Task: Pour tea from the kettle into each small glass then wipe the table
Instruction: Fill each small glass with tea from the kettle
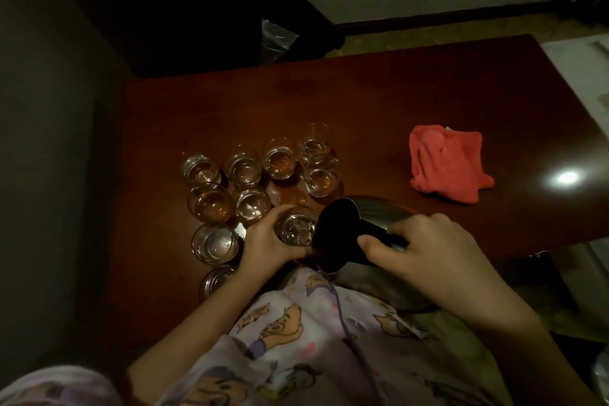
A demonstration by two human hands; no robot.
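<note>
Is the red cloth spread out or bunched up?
Bunched up: the cloth lies crumpled in folds on the table, right of the glasses.

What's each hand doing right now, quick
Left hand: gripping a small glass on the table.
Right hand: gripping the kettle by its handle, tilted toward that glass.

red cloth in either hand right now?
No: the red cloth lies alone on the table, while the left hand holds a glass and the right hand the kettle.
</note>
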